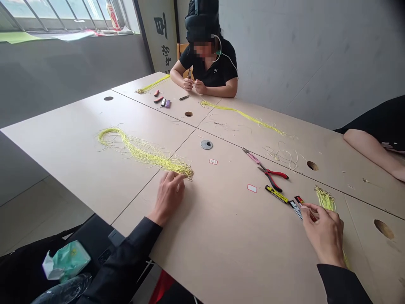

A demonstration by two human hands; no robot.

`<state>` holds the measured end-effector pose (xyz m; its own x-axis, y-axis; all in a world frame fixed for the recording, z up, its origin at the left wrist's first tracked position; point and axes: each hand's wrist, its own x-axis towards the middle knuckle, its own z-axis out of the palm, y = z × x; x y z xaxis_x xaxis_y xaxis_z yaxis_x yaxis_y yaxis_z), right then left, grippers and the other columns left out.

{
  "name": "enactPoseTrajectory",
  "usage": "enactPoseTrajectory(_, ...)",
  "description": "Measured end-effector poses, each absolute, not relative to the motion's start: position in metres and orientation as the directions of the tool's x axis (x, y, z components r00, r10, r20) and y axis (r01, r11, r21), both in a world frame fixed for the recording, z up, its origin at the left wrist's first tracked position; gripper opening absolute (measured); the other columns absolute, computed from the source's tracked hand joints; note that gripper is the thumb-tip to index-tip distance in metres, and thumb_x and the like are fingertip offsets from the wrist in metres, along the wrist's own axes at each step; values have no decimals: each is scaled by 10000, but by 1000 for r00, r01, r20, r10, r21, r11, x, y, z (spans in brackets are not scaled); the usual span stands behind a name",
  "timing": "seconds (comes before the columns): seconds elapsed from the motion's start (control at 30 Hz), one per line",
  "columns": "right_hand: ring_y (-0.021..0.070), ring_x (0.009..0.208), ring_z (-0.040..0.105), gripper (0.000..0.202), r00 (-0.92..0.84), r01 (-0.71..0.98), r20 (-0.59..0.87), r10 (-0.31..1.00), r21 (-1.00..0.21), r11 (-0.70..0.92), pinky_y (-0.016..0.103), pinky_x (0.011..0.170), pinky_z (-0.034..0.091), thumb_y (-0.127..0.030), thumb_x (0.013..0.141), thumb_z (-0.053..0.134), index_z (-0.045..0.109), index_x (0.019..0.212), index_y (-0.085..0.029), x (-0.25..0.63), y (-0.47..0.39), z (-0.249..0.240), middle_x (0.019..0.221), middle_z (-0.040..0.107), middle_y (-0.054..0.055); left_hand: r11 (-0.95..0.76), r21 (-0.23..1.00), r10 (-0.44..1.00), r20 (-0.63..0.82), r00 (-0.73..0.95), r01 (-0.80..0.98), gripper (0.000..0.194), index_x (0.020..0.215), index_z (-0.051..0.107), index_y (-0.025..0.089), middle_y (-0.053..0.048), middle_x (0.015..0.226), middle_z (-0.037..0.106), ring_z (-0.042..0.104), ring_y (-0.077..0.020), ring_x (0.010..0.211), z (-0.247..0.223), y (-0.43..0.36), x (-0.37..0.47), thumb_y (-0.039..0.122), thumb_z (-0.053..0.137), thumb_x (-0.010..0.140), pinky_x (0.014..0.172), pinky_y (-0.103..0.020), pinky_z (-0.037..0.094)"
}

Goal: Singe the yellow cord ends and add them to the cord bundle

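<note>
A bundle of thin yellow cords [139,153] lies curved on the table, with small metal clasps bunched at its near end. My left hand [169,192] rests at that end, its thumb and forefinger closed on the cords by the clasps. On the right, my right hand [325,230] has its fingers closed on a slim red-and-black case [299,200], shaped like a lighter and partly hidden. A silver-and-black case [295,209] and a yellow-and-black one [276,194] lie beside it. Beyond the hand is another yellow cord bundle [325,198], partly covered.
Red-handled pliers [274,174] and pink-handled snips [252,156] lie right of centre. A grey round cap [206,145] and two small labels [252,188] sit nearby. Across the table a person [211,67] works with both hands. Another person's arm [373,154] rests at right.
</note>
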<state>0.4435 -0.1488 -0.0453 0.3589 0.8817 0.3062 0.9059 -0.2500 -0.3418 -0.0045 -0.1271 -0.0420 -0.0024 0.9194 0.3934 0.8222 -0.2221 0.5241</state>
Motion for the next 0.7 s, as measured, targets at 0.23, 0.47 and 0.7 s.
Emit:
enactPoseTrajectory(0.23,375,1010,547,478,321,938,307,896,-237,-255,525,928,404,-530,802,432,720,914,-166,434,-168,-59,969,658,188,-195,452,940,340,34,870,187,959,713,215,-84,913,638,549,-241,883,-44,-126,-5,219,527,940,816,-385,465)
enactPoseTrajectory(0.47,378,1030,560,454,369,921,224,902,-214,-324,513,886,423,-471,834,427,704,1006,-155,431,-170,-61,1028,663,191,-212,390,945,315,87,896,194,908,673,204,-83,911,632,540,-247,883,-45,-125,-5,251,496,971,808,-373,448)
enactPoseTrajectory(0.7,374,930,590,478,389,914,292,874,-243,-326,486,794,448,-407,866,317,684,979,-121,418,-176,-49,1001,671,228,-214,411,949,304,88,886,220,937,646,187,-87,934,637,553,-237,896,-43,-126,-4,251,443,992,837,-373,445)
